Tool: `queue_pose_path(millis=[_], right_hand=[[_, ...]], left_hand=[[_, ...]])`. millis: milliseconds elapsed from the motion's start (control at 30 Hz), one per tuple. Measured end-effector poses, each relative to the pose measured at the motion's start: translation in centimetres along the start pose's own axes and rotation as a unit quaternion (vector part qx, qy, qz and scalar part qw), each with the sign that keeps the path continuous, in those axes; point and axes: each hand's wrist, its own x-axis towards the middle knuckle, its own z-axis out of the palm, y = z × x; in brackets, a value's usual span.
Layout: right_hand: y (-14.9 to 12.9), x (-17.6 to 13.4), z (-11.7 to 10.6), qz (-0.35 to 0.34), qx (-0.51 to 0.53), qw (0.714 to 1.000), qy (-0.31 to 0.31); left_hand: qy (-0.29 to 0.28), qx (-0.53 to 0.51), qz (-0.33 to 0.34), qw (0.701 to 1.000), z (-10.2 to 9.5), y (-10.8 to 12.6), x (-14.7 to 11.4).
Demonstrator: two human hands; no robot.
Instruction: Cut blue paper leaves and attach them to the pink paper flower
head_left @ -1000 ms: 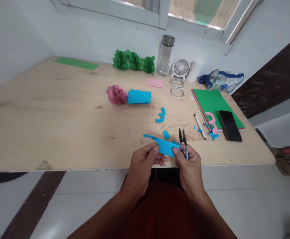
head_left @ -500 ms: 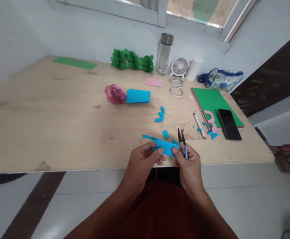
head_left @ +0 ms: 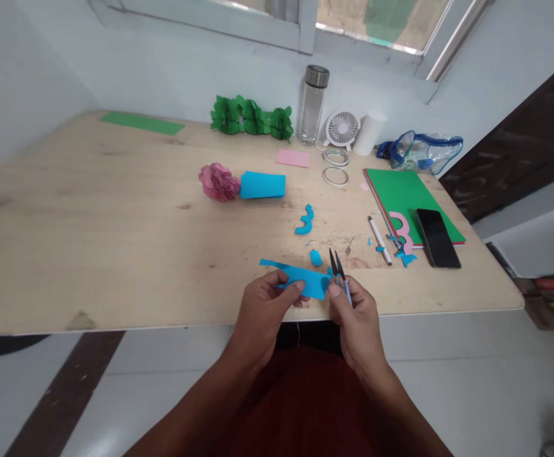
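Note:
Between thumb and fingers, my left hand (head_left: 268, 304) pinches a strip of blue paper (head_left: 309, 284) over the table's front edge. My right hand (head_left: 356, 312) grips a pair of scissors (head_left: 338, 270), blades pointing away from me and slightly apart. Its thumb is by the strip's right end; whether it touches the paper I cannot tell. Just beyond the strip lie a small blue paper scrap (head_left: 315, 257) and a wavy blue cutting (head_left: 305, 220). A stack of folded blue paper (head_left: 263, 185) sits farther back, touching a pink paper flower (head_left: 218, 182).
On the right are a white pen (head_left: 380, 241), a phone (head_left: 437, 238), green sheets (head_left: 395, 190) and a pink cutting (head_left: 403, 230). Tape rolls (head_left: 336, 176), a small fan (head_left: 342, 128), a glass bottle (head_left: 313, 105) and green paper decorations (head_left: 252, 117) stand toward the wall.
The blue strip and both hands have shifted a little to the left. My right thumb has drawn back from over the strip to its right end, and the scissors have tilted leftward.

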Motion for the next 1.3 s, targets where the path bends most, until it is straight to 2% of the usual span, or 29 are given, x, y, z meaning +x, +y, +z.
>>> queue_pose_path(millis=[133, 300, 467, 700, 1000, 1300], right_hand=[[0.0, -0.4, -0.7, 0.030, 0.045, 0.998, -0.036], [0.2, -1.1, -1.1, 0.069, 0.051, 0.995, -0.043], [0.1, -1.0, -0.5, 0.031, 0.072, 0.997, -0.028], [-0.3, -0.7, 0.0, -0.022, 0.055, 0.998, -0.029], [-0.5, -0.3, 0.1, 0.008, 0.136, 0.990, -0.030], [-0.5, -0.4, 0.4, 0.003, 0.104, 0.995, 0.007]], left_hand=[[0.008, -0.024, 0.018, 1.000, -0.2, 0.5, 0.2], [-0.010, -0.039, 0.021, 0.999, -0.4, 0.8, 0.2], [-0.036, -0.030, 0.006, 0.999, -0.2, 0.6, -0.1], [-0.045, -0.013, -0.012, 0.999, 0.0, 0.1, -0.3], [-0.049, -0.019, -0.015, 0.998, 0.4, 0.0, -0.3], [-0.035, -0.013, -0.023, 0.999, 0.6, 0.2, -0.4]])
